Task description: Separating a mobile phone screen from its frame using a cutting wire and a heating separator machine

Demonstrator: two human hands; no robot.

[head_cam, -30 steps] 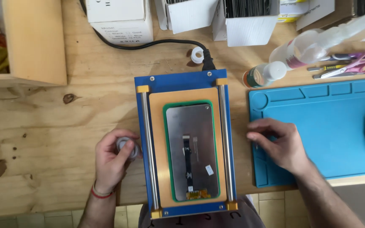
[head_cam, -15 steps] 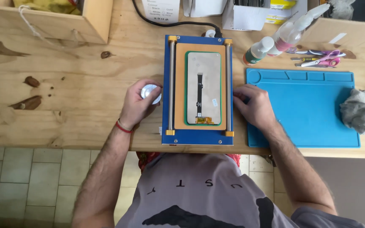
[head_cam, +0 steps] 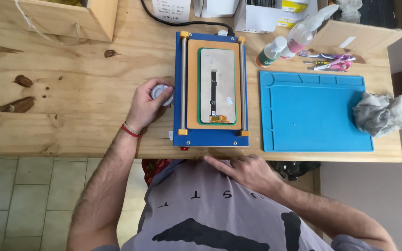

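Currently the left hand (head_cam: 149, 103) is curled around a small white round object (head_cam: 160, 92), maybe a reel or a cap, can't tell which. It rests on the bench (head_cam: 70, 93) just beside the left rail of the blue separator plate (head_cam: 212, 88). The right hand (head_cam: 245, 169) is off the bench, loosely open and empty, lying flat against the grey shirt (head_cam: 219, 209) just below the front edge.

A phone screen assembly (head_cam: 217, 85) lies face down in the green frame on the plate's orange pad, with its flex cable running down the middle.

Risks, as I judge them:
- The plate's front end sits right at the bench's front edge, and a small red part shows just under it. A knee or the right hand coming up could knock the plate and shift the screen.
- If the plate is powered and hot, the left knuckles are close enough to the rail to get burned. The black cable (head_cam: 182, 21) runs in at the back.
- The flex cable is exposed, so anything dragged across the pad could snag it.
- The spray bottles (head_cam: 294, 42) stand upright near the plate's back right corner. A reach for the scissors (head_cam: 331, 62) could tip them.

Room for moving:
- Bare wood lies left of the plate out to the wooden box (head_cam: 70, 18).
- The blue mat (head_cam: 312, 111) on the right is open except for the grey rag (head_cam: 378, 114) at its right edge, which overhangs the bench's right edge.
- The back edge is crowded with boxes.
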